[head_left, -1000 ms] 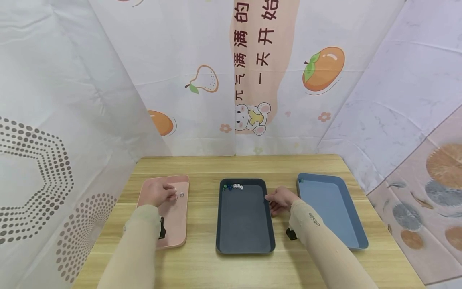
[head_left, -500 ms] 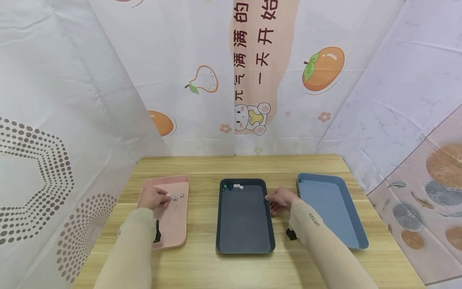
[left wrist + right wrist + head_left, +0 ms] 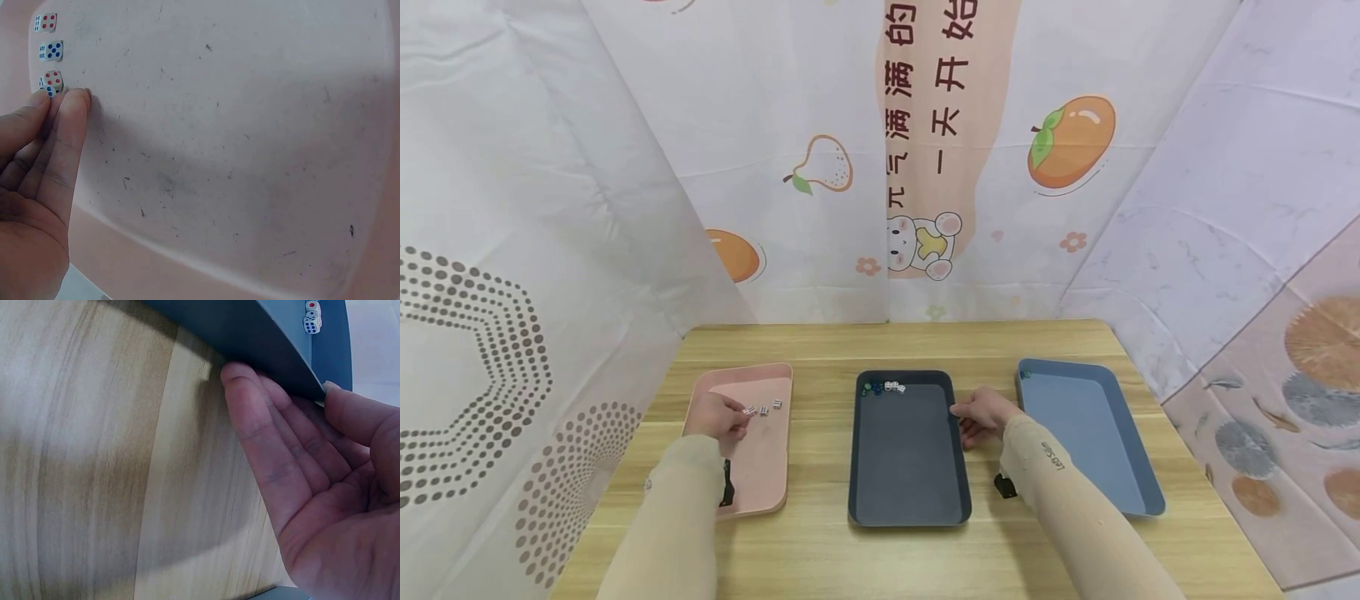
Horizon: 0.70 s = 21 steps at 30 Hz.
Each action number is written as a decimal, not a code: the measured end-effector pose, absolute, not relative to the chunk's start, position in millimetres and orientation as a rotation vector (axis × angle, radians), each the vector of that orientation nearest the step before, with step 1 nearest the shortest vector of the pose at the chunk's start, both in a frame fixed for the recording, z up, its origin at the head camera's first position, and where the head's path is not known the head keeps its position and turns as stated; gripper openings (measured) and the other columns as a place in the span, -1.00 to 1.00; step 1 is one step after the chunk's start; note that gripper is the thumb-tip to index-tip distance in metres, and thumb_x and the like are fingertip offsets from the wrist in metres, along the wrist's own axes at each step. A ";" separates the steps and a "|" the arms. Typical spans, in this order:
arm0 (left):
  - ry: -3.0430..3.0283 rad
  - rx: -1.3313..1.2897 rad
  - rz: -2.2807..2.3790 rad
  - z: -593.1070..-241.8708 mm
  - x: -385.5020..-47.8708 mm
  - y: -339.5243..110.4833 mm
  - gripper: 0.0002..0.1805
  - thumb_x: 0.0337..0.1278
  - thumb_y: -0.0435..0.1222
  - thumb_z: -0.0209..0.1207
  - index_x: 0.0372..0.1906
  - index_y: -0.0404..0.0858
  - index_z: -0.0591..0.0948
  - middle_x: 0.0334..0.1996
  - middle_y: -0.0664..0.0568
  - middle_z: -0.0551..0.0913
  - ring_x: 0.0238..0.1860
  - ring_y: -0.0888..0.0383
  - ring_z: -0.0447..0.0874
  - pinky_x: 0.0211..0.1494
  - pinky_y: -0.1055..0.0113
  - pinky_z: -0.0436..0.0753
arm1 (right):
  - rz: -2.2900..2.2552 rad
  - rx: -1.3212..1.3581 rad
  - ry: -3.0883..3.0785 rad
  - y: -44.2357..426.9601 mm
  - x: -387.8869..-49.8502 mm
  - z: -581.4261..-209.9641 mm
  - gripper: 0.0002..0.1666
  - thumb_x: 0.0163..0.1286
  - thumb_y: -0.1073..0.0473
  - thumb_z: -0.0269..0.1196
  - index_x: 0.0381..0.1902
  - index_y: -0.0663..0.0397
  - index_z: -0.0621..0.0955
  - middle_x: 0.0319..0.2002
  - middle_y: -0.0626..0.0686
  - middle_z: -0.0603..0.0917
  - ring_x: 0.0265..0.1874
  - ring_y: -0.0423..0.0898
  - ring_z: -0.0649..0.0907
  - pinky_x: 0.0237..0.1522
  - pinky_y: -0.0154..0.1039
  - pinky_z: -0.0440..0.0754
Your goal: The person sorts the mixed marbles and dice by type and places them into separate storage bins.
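Inside the pink tray, my left hand pinches a white die between thumb and fingertips at its lower edge; the die looks tilted. Beyond it two more white dice, one with a blue-dotted face and one with a red-dotted face, stand in a spaced row. My right hand holds the right wall of the dark tray, thumb at the rim and fingers against the outside.
The dark tray has green and blue pieces and white dice along its back edge. A blue tray on the right has small green and blue pieces in its back left corner. Wooden table surrounds the trays.
My left hand has moved left within the pink tray, leaving a second die standing beside the first, and now has another die at its fingertips. The right hand has stayed at the dark tray.
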<state>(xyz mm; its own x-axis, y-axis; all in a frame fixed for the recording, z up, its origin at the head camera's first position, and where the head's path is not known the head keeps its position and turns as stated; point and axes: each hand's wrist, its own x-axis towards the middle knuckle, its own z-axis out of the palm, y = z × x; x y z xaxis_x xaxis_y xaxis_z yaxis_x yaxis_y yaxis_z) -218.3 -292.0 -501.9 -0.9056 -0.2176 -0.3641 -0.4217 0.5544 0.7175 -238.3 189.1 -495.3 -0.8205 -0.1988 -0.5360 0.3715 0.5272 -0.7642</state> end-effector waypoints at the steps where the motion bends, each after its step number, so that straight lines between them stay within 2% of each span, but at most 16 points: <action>1: 2.551 -0.537 1.274 -502.4 -218.3 -292.0 -0.86 0.25 -0.57 0.25 -0.14 -0.58 0.68 -0.45 -0.12 0.73 -0.54 0.17 0.67 -0.42 0.35 0.71 | -1.289 0.144 2.186 189.3 -238.4 -495.2 -0.65 0.58 0.15 0.18 -0.14 0.41 0.69 -0.34 0.26 0.74 -0.44 0.02 0.75 -0.28 -0.08 0.80; 8: 2.502 -0.595 1.278 -510.4 -219.4 -295.0 -0.83 0.25 -0.57 0.24 -0.09 -0.57 0.66 -0.43 -0.13 0.71 -0.54 0.16 0.66 -0.44 0.34 0.70 | -1.288 0.139 2.200 188.9 -237.9 -494.6 -0.66 0.58 0.15 0.19 -0.18 0.40 0.69 -0.35 0.26 0.74 -0.45 0.03 0.75 -0.30 -0.08 0.80; 14: 2.496 -0.590 1.305 -501.3 -212.4 -289.8 -0.79 0.29 -0.58 0.21 -0.03 -0.60 0.61 -0.36 -0.21 0.70 -0.52 0.16 0.65 -0.42 0.34 0.70 | -1.285 0.140 2.190 188.7 -239.8 -496.8 -0.66 0.58 0.16 0.18 -0.22 0.39 0.69 -0.37 0.25 0.74 -0.46 0.02 0.75 -0.30 -0.09 0.80; 21: 2.459 -0.596 1.388 -510.8 -219.6 -296.7 -0.68 0.28 -0.59 0.15 0.10 -0.64 0.53 -0.38 -0.21 0.68 -0.53 0.13 0.64 -0.43 0.30 0.69 | -1.286 0.128 2.191 188.7 -238.5 -496.4 -0.65 0.58 0.16 0.18 -0.20 0.41 0.70 -0.35 0.26 0.73 -0.45 0.02 0.75 -0.29 -0.08 0.80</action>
